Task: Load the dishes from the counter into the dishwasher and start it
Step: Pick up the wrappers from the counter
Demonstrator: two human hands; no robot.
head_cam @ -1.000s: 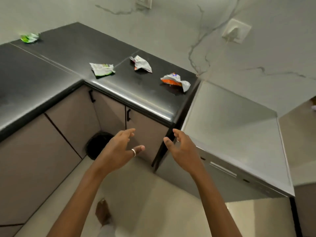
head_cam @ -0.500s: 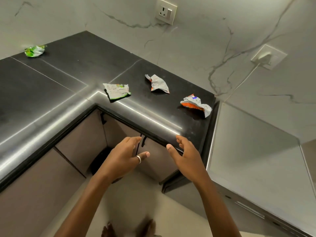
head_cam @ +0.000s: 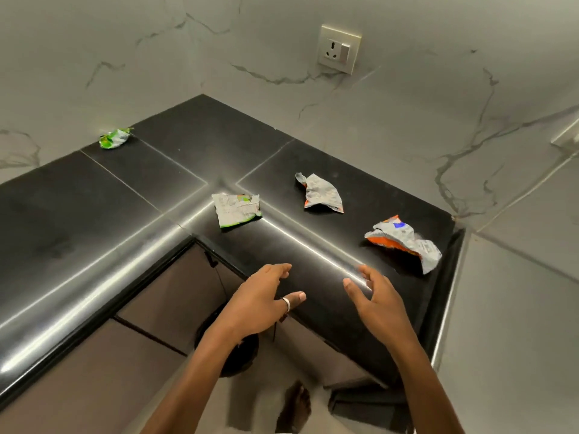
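The black L-shaped counter [head_cam: 94, 214] carries no dishes that I can see, only several crumpled wrappers. A green and white wrapper [head_cam: 237, 209] lies at the inner corner, a white and orange wrapper [head_cam: 320, 194] behind it, an orange and white wrapper [head_cam: 404, 242] near the counter's right end, and a small green wrapper [head_cam: 114, 138] far left by the wall. My left hand [head_cam: 260, 303], with a ring on the thumb, and my right hand [head_cam: 374, 303] hover over the counter's front edge, fingers relaxed, holding nothing. The grey appliance top [head_cam: 507, 324] at the right is the dishwasher; its door is out of view.
A marble wall with a socket [head_cam: 339, 48] rises behind the counter. Brown cabinet doors [head_cam: 94, 380] run under it. A dark round bin [head_cam: 233, 352] stands on the floor below my left arm, and a bare foot [head_cam: 294, 408] shows at the bottom.
The view has swung up and left from the dishwasher top onto the counter. Both hands have risen and reached forward over the counter edge, still empty.
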